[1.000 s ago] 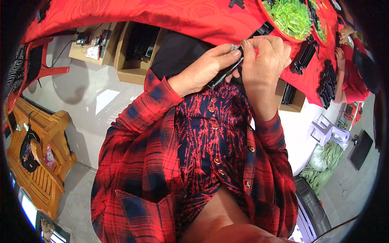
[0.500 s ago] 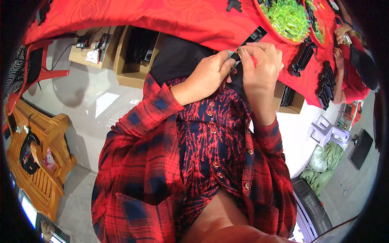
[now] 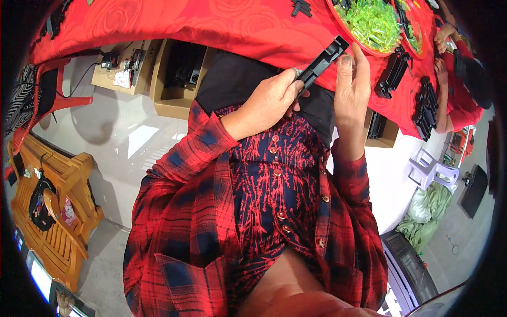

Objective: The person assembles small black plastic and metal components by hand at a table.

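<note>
My left hand [image 3: 272, 100] grips a long, narrow black plastic part [image 3: 320, 64] by its lower end, with the thumb along it. The part slants up to the right, over the red-covered table edge, and shows a recess near its far end. To the right of that end is my right hand [image 3: 353, 87], fingers stretched upward, thumb and forefinger apart, with nothing visible between them. Beyond it, a round red tray [image 3: 342, 33] holds many clear yellow-green plastic pieces [image 3: 372, 24]. Several black assemblies [image 3: 393, 73] lie on the cloth to its right.
A red tablecloth [image 3: 174, 18] covers the table. Small black parts [image 3: 301, 7] lie at its far side. Below stand cardboard boxes [image 3: 174, 108] with black items. A co-worker's hand [image 3: 442, 37] is at the right. A purple stool [image 3: 430, 169] and wooden chair [image 3: 50, 211] stand on the floor.
My right hand has come away from the black part, its fingers opening and moving right. The part, still in my left hand, now shows along most of its length.
</note>
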`<state>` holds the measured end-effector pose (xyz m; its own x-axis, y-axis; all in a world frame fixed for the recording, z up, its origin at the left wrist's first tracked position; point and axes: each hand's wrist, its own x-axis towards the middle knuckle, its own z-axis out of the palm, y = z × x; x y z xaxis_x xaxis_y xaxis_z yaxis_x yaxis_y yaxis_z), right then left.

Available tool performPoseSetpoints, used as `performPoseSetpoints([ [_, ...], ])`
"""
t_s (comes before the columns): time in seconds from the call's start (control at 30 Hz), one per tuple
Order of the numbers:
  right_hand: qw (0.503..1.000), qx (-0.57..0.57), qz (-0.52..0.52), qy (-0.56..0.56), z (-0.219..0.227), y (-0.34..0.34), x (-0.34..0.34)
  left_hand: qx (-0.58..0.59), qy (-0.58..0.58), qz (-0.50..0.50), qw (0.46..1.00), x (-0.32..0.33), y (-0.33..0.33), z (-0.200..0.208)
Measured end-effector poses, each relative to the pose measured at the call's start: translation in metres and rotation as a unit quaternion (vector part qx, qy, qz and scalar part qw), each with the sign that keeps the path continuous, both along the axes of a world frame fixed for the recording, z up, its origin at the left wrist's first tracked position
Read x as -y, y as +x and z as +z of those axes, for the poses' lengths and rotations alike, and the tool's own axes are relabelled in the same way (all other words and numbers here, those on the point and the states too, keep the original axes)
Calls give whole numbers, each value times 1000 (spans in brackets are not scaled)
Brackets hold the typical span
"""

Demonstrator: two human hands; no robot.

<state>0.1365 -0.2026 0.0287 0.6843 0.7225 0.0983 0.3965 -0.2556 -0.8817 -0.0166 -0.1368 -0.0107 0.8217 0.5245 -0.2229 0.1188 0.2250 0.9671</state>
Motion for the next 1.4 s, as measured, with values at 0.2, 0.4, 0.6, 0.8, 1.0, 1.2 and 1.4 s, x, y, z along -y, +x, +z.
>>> performPoseSetpoints([
  [0.2, 999, -14, 19, 32, -4, -1, -6, 15, -17, -10, 1000, -1, -1, 5],
  [0.4, 999, 11, 16, 27, -8, -2, -8, 20, -47, -21, 998, -5, 0, 7],
  [0.6, 999, 30, 16, 29, -7, -4, -7, 15, -98, 4, 995, 0, 3, 9],
  [0.8, 995, 97, 14, 23, 5, -13, -7, -12, -92, 11, 996, -1, 3, 21],
  [1.0, 984, 163, 53, 48, 11, -17, -7, 39, -103, 19, 994, -2, 2, 17],
  [1.2, 973, 210, 64, 74, 20, -21, -10, 93, -119, 61, 987, 2, 2, 17],
  [1.4, 979, 191, 53, 51, 22, -27, -5, 90, -11, 108, 990, -3, -2, 27],
])
